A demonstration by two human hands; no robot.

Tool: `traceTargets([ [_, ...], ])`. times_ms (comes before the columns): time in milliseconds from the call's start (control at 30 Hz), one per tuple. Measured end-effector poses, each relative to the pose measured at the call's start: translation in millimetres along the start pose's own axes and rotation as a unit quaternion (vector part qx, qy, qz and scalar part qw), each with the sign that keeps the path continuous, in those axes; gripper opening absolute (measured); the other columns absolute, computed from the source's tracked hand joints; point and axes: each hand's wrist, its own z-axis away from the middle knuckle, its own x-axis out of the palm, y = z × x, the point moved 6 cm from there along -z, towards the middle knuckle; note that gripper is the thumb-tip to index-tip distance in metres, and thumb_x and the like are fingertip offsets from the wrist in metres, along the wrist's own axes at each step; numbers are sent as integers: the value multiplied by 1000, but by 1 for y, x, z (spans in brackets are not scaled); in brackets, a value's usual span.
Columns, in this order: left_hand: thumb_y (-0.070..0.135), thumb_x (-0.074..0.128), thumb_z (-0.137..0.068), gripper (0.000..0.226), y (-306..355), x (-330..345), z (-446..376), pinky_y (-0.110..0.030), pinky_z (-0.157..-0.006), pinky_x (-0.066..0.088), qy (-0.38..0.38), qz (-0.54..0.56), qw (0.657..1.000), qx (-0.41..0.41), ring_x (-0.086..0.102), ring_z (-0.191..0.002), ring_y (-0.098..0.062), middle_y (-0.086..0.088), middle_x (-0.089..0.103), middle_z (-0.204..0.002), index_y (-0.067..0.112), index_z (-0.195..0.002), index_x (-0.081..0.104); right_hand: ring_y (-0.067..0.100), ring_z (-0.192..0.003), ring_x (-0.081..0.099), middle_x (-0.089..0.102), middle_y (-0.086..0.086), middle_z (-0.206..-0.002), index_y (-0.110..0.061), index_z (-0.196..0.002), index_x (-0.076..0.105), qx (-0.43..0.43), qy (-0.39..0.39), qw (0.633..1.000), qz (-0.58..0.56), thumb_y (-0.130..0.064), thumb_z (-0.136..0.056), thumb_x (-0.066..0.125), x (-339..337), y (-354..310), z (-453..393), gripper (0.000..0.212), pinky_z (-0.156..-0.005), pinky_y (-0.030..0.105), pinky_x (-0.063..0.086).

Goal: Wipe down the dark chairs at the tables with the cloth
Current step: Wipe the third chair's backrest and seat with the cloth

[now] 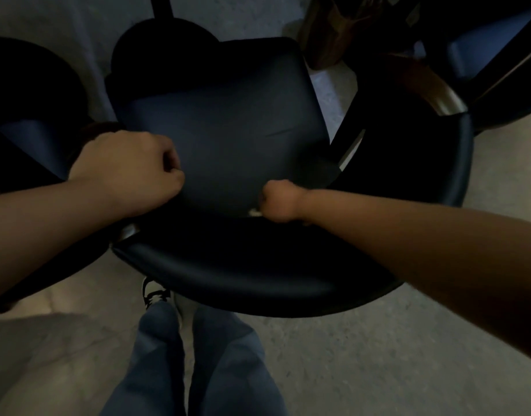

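A second dark chair (27, 94) is showing at the far left of the dim frame, standing on the floor (363, 355) just beside the one being handled. The person's left hand (129, 172) is resting at the left edge of the dark chair's seat (228, 130), its fingers curled into a loose fist; whether it is gripping the seat's edge or holding nothing cannot be told in the low light. At the centre, the dark chair (243, 274) is sitting directly in front of the person, its curved backrest nearest the camera and its seat beyond. Below the backrest, the person's legs in blue jeans (204, 355) are standing on the floor, with a black-and-white shoe (154, 292) just showing under the chair's back. To the right of centre, the right hand (280, 201) is closed in a fist at the near edge of the seat, where seat meets backrest, clutching the cloth (254, 212), of which only a small pale corner is peeking out at the left of the knuckles. At the upper right, part of a blue-seated chair (492, 46) is standing well apart from the hands.
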Motion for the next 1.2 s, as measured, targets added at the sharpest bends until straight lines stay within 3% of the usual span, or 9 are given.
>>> traceTargets([
  [133, 36, 57, -82, 13, 1, -2, 0, -38, -77, 47, 15, 9, 1000, -13, 63, -94, -36, -11, 71, -98, 27, -86, 65, 34, -107, 61, 63, 22, -116, 1, -110, 65, -48, 65, 976, -200, -23, -93, 52, 3, -86, 5, 32, -73, 26, 41],
  [233, 36, 55, -81, 19, 0, -3, 0, -39, -78, 48, 19, 21, 999, -23, 63, -94, -37, -11, 70, -99, 26, -90, 67, 34, -94, 62, 65, 21, -100, -2, -93, 65, -81, 86, 964, -237, -14, -89, 50, -6, -105, 16, 20, -66, 25, 37],
  [367, 36, 54, -82, 19, 0, -4, 2, -39, -78, 49, 28, 42, 998, -31, 63, -95, -37, -10, 70, -98, 27, -90, 67, 31, -83, 64, 56, 13, -74, -5, -76, 63, -123, 73, 987, -71, -12, -86, 51, -4, -63, 42, 17, -61, 24, 36],
  [533, 35, 53, -82, 18, 0, -5, 3, -38, -78, 48, 33, 54, 998, -28, 63, -95, -35, -8, 70, -97, 25, -89, 67, 35, -93, 65, 67, 20, -100, -1, -93, 64, -29, 5, 977, 210, -15, -87, 53, -35, 56, 49, 19, -75, 33, 49],
  [733, 35, 54, -82, 16, -1, -5, 3, -38, -78, 48, 32, 58, 997, -29, 62, -93, -35, -6, 69, -94, 26, -86, 66, 33, -87, 63, 65, 19, -100, -6, -92, 65, 66, 79, 967, 235, -23, -91, 48, -74, 101, 45, 24, -78, 36, 51],
  [833, 35, 54, -82, 16, -1, -6, 3, -38, -79, 49, 31, 62, 997, -31, 62, -94, -34, -6, 70, -95, 26, -87, 66, 39, -97, 63, 64, 24, -105, 0, -98, 63, 48, 92, 980, 169, -24, -92, 48, -34, 61, 57, 30, -78, 35, 49],
  [1000, 35, 54, -83, 16, 1, -6, 2, -39, -79, 50, 34, 62, 997, -29, 63, -93, -34, -7, 70, -95, 25, -88, 67, 38, -101, 62, 65, 25, -105, 5, -99, 66, 8, 106, 992, -67, -23, -92, 47, -12, -40, 63, 34, -74, 30, 44],
  [1100, 34, 55, -83, 16, 1, -6, 1, -40, -80, 51, 34, 57, 997, -30, 63, -94, -35, -9, 71, -96, 24, -88, 67, 26, -76, 57, 58, 17, -77, 4, -83, 65, -40, 154, 957, -243, -16, -89, 49, -18, -102, 67, 26, -64, 23, 34],
  [1200, 33, 55, -83, 17, 0, -6, 2, -41, -80, 52, 31, 65, 997, -35, 63, -94, -34, -8, 71, -97, 24, -89, 68, 14, -49, 40, 41, -2, -54, -11, -52, 43, -96, 194, 941, -260, -9, -87, 48, -24, -125, 86, 35, -53, 24, 30],
])
